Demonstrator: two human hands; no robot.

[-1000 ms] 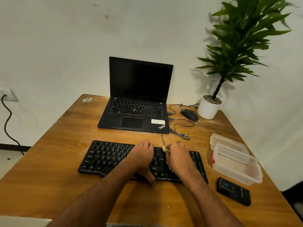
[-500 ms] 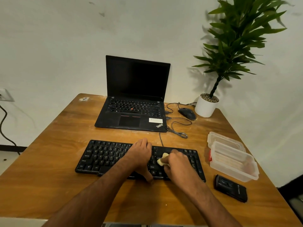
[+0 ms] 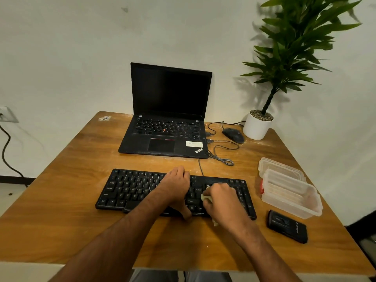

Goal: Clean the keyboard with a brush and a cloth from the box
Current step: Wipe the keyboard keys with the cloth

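Note:
A black keyboard lies across the middle of the wooden table. My left hand rests flat on its centre keys, thumb hooked over the front edge. My right hand grips a pale cloth and presses it on the right part of the keyboard; most of the cloth is hidden under the fingers. The clear plastic box stands open at the right, its lid behind it. No brush shows.
An open black laptop sits behind the keyboard, with a mouse and cables to its right. A potted plant stands at the back right corner. A black case lies near the front right edge.
My right hand with the cloth slid from the keyboard's back edge toward its front, wiping the right-hand keys. My left hand stayed in place.

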